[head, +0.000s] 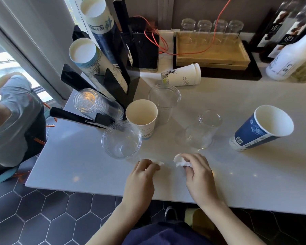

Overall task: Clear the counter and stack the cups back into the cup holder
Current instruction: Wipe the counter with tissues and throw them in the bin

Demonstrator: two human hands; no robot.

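On the white counter (pixel 78 167) my left hand (pixel 141 177) pinches a small white paper scrap (pixel 160 163). My right hand (pixel 198 172) is closed on a crumpled white tissue (pixel 179 160). Loose cups stand behind them: a clear cup (pixel 121 139), a white paper cup (pixel 142 115), a second clear cup (pixel 164 99), an upturned clear cup (pixel 204 129) and a blue paper cup (pixel 261 128). A white printed paper cup (pixel 182 75) lies on its side. The black cup holder (pixel 113 82) at the left carries stacks of paper cups (pixel 95 20) and clear cups (pixel 94 105).
A wooden tray (pixel 210 53) with several upturned glasses stands at the back, an orange cable (pixel 166 48) running across it. A white bottle (pixel 288 59) and dark bottles stand back right. A seated person (pixel 12 121) is left of the counter.
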